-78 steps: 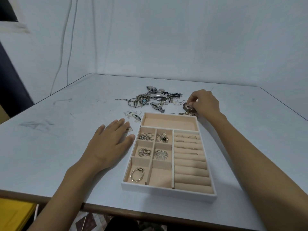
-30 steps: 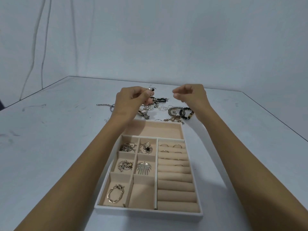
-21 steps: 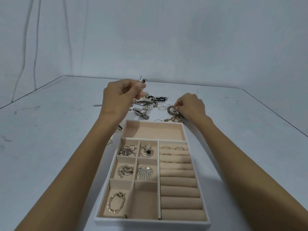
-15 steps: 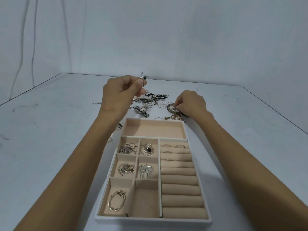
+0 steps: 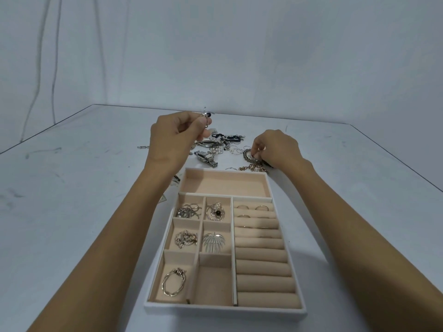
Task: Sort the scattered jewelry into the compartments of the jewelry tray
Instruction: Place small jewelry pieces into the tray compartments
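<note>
The left hand pinches a small dark-beaded piece, raised over the jewelry pile at centre frame. The right hand pinches a round bracelet lying there. I think it is better to lift it slowly, so the gold chain beside it does not follow, then lay it in the wide top compartment of the jewelry tray.

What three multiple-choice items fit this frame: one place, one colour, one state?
1. Where does the gold hoop lie?
A near-left compartment of the tray; B far compartment; C outside the tray.
2. What colour is the tray lining?
A black; B beige; C green.
3. What is the left hand doing?
A lying flat, holding nothing; B reaching inside the tray; C pinching a small piece in the air.

Key: 1A, the hoop sits alone in the near-left cell. 2B, every cell shows beige. 3C, the fingertips pinch the piece above the pile.
</note>
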